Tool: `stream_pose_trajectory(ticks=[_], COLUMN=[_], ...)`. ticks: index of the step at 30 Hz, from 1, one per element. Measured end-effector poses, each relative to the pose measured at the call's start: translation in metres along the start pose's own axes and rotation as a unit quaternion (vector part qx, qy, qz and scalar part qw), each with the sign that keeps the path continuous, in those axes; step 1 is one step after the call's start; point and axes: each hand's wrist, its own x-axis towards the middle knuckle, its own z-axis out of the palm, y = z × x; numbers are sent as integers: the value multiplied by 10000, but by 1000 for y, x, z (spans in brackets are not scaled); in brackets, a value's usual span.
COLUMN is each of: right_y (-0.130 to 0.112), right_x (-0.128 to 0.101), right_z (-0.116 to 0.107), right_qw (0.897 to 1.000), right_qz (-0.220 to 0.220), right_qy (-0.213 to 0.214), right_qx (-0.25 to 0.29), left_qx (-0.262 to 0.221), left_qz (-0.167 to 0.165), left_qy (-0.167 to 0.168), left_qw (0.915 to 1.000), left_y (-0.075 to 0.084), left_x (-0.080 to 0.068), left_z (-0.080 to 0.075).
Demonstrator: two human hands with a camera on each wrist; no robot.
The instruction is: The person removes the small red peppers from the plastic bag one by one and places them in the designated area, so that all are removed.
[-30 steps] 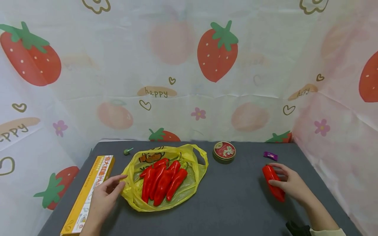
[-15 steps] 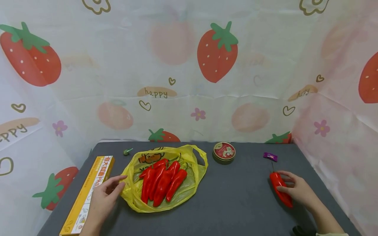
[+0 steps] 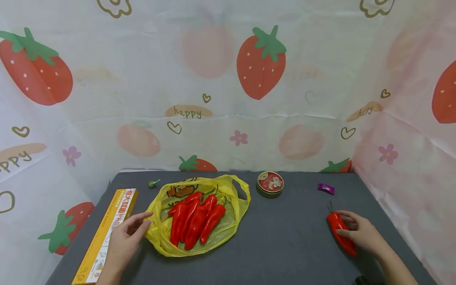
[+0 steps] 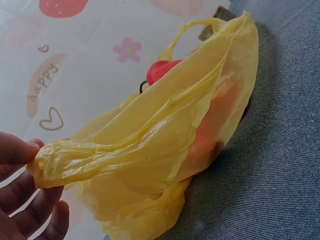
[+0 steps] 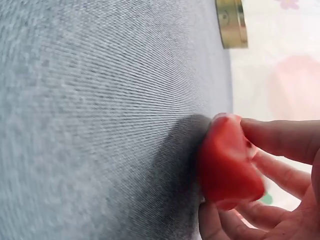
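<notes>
Between its thumb and fingers, my left hand (image 3: 124,239) pinches the left edge of a yellow plastic bag (image 3: 164,246). The bag lies wide at the mouth, with several red chili peppers (image 3: 195,225) in it. In the left wrist view, the pinched plastic (image 4: 65,162) is stretched from the fingertips. Far to the right, my right hand (image 3: 365,231) grips a single red chili pepper (image 3: 340,233), stem pointing away. The right wrist view has this pepper's blunt end (image 5: 227,170) close to the cloth, thumb on one side and fingers on the other; whether it touches the cloth I cannot tell.
A yellow pasta box (image 3: 103,237) lies along the left edge. Behind the bag is a small green stemmed piece (image 3: 154,183). A round red-lidded tin (image 3: 270,184) stands at the back, and a purple wrapped packet (image 3: 325,189) lies behind the right hand. A printed curtain (image 3: 228,99) surrounds the table.
My right hand has moved right and nearer to me with the chili pepper, lower toward the cloth. The left hand and the bag have stayed almost still.
</notes>
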Motion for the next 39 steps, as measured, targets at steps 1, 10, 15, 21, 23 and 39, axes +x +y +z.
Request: stream_pose_trajectory(ticks=[1, 10, 15, 21, 23, 39], right_y=[0, -13, -31, -57, -65, -128], right_x=[0, -8, -9, -11, -11, 2], right_z=[-1, -11, -10, 1, 6, 49], right_qw=[10000, 9954, 9926, 9893, 9887, 9796], right_qz=[-36, -359, -714, -1154, -1239, -1912], right_qy=[27, 491, 738, 827, 809, 430], right_qx=[-14, -736, -650, -338, -220, 440], left_qx=[14, 42, 118, 92, 65, 18], left_qz=[-14, -11, 35, -9, -11, 16], left_qy=[3, -23, 28, 18, -22, -95], left_qw=[10000, 10000, 9999, 10000, 10000, 10000], left_y=[0, 1, 2, 1, 0, 1], left_x=[0, 2, 3, 4, 4, 3], left_z=[0, 0, -2, -2, -1, -5])
